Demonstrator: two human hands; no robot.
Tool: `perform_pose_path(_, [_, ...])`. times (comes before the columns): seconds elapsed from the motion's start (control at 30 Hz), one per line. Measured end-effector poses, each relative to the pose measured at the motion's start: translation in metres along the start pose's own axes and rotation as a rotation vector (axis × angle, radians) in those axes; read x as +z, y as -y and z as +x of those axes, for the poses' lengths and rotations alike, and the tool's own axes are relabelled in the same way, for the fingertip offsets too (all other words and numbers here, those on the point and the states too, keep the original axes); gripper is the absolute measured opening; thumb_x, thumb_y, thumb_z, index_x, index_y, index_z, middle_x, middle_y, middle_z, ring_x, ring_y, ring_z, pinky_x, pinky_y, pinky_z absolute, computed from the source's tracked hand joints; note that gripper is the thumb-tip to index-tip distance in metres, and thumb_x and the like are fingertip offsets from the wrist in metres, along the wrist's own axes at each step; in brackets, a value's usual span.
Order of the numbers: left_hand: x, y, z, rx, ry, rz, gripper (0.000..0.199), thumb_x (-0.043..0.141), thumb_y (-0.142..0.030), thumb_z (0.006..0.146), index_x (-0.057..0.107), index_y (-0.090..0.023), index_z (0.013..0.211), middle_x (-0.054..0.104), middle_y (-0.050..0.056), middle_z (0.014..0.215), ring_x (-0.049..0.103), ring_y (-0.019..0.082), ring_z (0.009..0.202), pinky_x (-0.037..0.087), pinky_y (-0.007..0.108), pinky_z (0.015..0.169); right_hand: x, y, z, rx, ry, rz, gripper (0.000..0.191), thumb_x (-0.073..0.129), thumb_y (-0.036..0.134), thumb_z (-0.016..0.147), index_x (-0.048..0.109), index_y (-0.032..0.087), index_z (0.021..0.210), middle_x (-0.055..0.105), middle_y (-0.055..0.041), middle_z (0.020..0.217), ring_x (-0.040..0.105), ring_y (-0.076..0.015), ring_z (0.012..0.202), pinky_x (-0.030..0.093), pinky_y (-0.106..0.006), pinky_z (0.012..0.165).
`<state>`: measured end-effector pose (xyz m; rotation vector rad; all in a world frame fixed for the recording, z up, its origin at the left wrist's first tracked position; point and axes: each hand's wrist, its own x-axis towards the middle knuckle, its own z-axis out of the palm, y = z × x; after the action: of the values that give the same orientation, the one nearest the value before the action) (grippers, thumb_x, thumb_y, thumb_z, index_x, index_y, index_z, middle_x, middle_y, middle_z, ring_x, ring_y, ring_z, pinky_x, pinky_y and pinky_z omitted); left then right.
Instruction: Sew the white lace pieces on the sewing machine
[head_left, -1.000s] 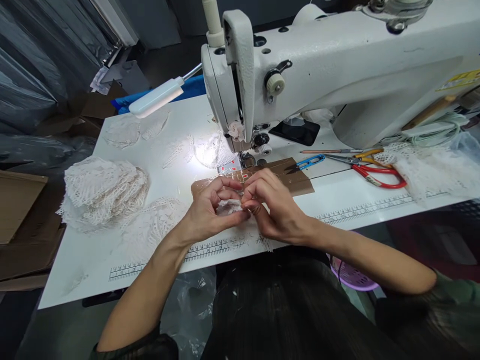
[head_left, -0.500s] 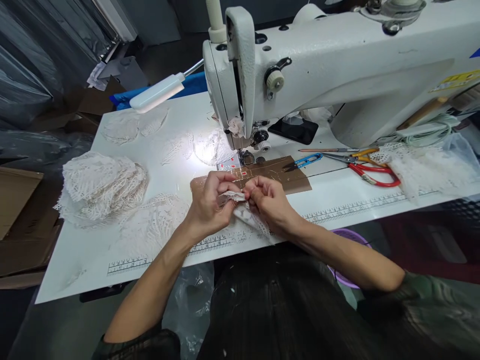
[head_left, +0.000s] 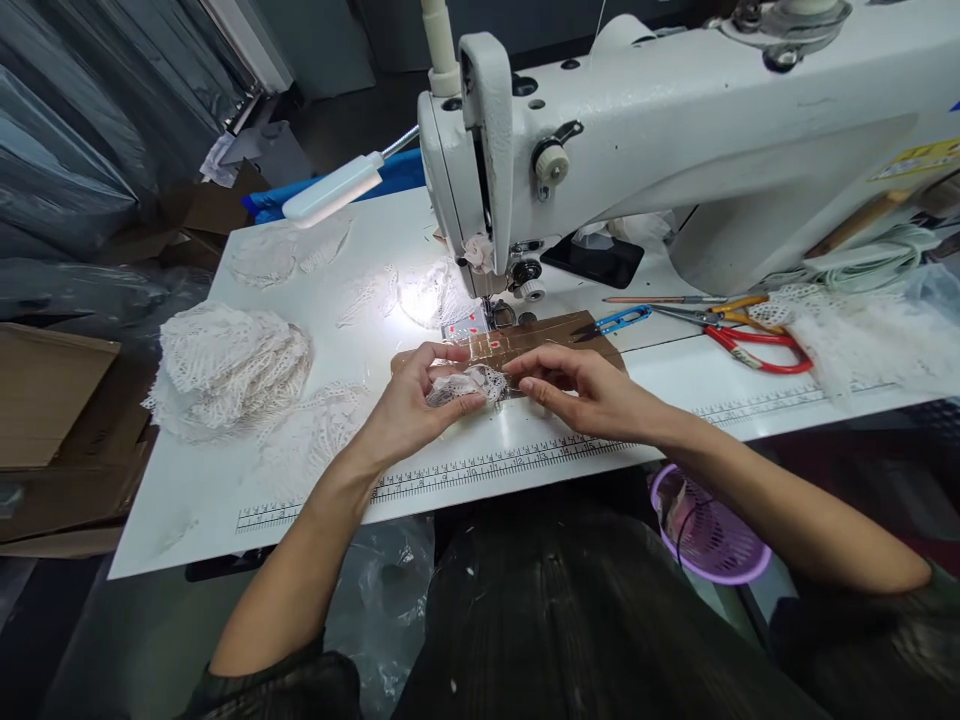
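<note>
A crumpled piece of white lace (head_left: 471, 384) lies in my left hand (head_left: 409, 405), between the thumb and the curled fingers. My right hand (head_left: 592, 395) is just right of the lace, thumb and fingers apart; its fingertips are close to the lace edge, and I cannot tell if they touch it. Both hands are over the front edge of a brown plate (head_left: 592, 345) on the table. Behind them stands a white sewing machine (head_left: 637, 130), its needle area lit by a small lamp (head_left: 334, 190). More lace pieces (head_left: 431, 295) lie left of the needle.
A thick stack of lace (head_left: 229, 365) stands on the left, with looser lace (head_left: 319, 435) before it. Blue thread snips (head_left: 615, 320), red-handled scissors (head_left: 757, 345) and a phone (head_left: 592, 260) lie right. A printed ruler (head_left: 525, 462) follows the table edge; a purple basket (head_left: 720, 540) stands below.
My right hand has moved right, away from the left, and its fingers have parted. The lace that hung toward the table edge is now gathered at my left hand.
</note>
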<state>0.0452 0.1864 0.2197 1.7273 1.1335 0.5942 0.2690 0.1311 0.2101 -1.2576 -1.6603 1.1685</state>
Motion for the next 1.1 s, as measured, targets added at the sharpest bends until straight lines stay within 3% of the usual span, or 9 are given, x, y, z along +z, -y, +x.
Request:
perform_pose_path(0.17, [-0.001, 0.005, 0.0, 0.037, -0.027, 0.018, 0.048, 0.082, -0.032, 0.07, 0.061, -0.02, 0.112, 0.066, 0.008, 0.105, 0.068, 0.02, 0.088, 0.055, 0.035, 0.078, 0.013, -0.004, 0.015, 0.002, 0.082, 0.051, 0.032, 0.069, 0.035, 0.085, 0.069, 0.016, 0.111, 0.058, 0.0023, 0.067, 0.048, -0.0107, 0.058, 0.036, -0.025, 0.054])
perform_pose_path(0.27, [0.001, 0.004, -0.002, 0.068, -0.044, 0.045, 0.045, 0.082, -0.03, 0.07, 0.061, -0.02, 0.109, 0.067, 0.009, 0.104, 0.068, 0.021, 0.089, 0.055, 0.035, 0.079, 0.017, -0.002, 0.02, -0.008, 0.073, -0.007, 0.021, 0.071, 0.033, 0.084, 0.072, 0.016, 0.096, 0.057, 0.0025, 0.064, 0.047, -0.01, 0.058, 0.036, -0.026, 0.056])
perform_pose_path(0.37, [0.003, 0.002, -0.004, 0.071, -0.044, 0.06, 0.044, 0.08, -0.031, 0.072, 0.059, -0.021, 0.109, 0.07, 0.007, 0.094, 0.067, 0.02, 0.084, 0.054, 0.034, 0.076, 0.018, -0.002, 0.022, 0.013, 0.066, -0.03, 0.014, 0.067, 0.028, 0.086, 0.069, 0.015, 0.082, 0.059, 0.0006, 0.066, 0.049, -0.0108, 0.061, 0.036, -0.027, 0.058])
perform_pose_path(0.5, [0.004, 0.0, -0.007, 0.076, -0.026, 0.041, 0.041, 0.078, -0.032, 0.076, 0.057, -0.02, 0.11, 0.07, 0.004, 0.084, 0.066, 0.019, 0.081, 0.053, 0.034, 0.077, 0.019, -0.003, 0.02, 0.057, 0.073, 0.088, 0.019, 0.061, 0.033, 0.09, 0.06, 0.016, 0.082, 0.052, 0.0025, 0.064, 0.043, -0.0102, 0.057, 0.031, -0.026, 0.053])
perform_pose_path(0.67, [0.008, -0.002, -0.011, 0.127, -0.032, 0.052, 0.038, 0.072, -0.032, 0.081, 0.055, -0.02, 0.113, 0.069, 0.005, 0.095, 0.067, 0.02, 0.091, 0.053, 0.033, 0.082, 0.025, -0.001, 0.015, 0.1, 0.052, 0.129, 0.019, 0.055, 0.036, 0.093, 0.053, 0.018, 0.085, 0.046, 0.0043, 0.065, 0.039, -0.0109, 0.057, 0.029, -0.026, 0.053])
perform_pose_path(0.77, [0.012, -0.004, -0.014, 0.204, -0.077, 0.163, 0.035, 0.065, -0.029, 0.086, 0.053, -0.019, 0.117, 0.067, 0.007, 0.105, 0.066, 0.021, 0.098, 0.054, 0.031, 0.079, 0.033, -0.001, 0.014, 0.066, -0.049, 0.06, 0.013, 0.05, 0.029, 0.094, 0.05, 0.02, 0.085, 0.047, 0.0027, 0.071, 0.042, -0.0127, 0.064, 0.032, -0.027, 0.06])
perform_pose_path(0.87, [0.012, -0.002, -0.015, 0.396, -0.133, 0.401, 0.031, 0.059, -0.02, 0.089, 0.051, -0.018, 0.119, 0.069, 0.007, 0.098, 0.068, 0.02, 0.09, 0.054, 0.03, 0.074, 0.039, -0.003, 0.016, 0.018, -0.154, 0.012, 0.011, 0.05, 0.023, 0.091, 0.048, 0.02, 0.081, 0.047, 0.0019, 0.072, 0.043, -0.0138, 0.069, 0.034, -0.029, 0.064])
perform_pose_path(1.0, [0.007, 0.003, -0.011, 0.915, -0.251, 0.814, 0.014, 0.058, -0.007, 0.086, 0.058, -0.018, 0.096, 0.07, 0.005, 0.084, 0.067, 0.019, 0.076, 0.054, 0.032, 0.067, 0.043, -0.005, 0.02, -0.046, -0.221, 0.119, 0.014, 0.05, 0.018, 0.088, 0.046, 0.02, 0.075, 0.045, 0.0033, 0.067, 0.041, -0.0117, 0.063, 0.034, -0.028, 0.06])
perform_pose_path(1.1, [0.007, 0.003, -0.009, 1.108, -0.29, 0.871, 0.014, 0.063, -0.005, 0.083, 0.059, -0.017, 0.087, 0.071, 0.006, 0.08, 0.065, 0.018, 0.071, 0.055, 0.031, 0.064, 0.048, -0.002, 0.02, -0.094, -0.29, 0.233, 0.012, 0.051, 0.018, 0.088, 0.047, 0.02, 0.076, 0.048, 0.0035, 0.068, 0.042, -0.0097, 0.058, 0.035, -0.027, 0.056])
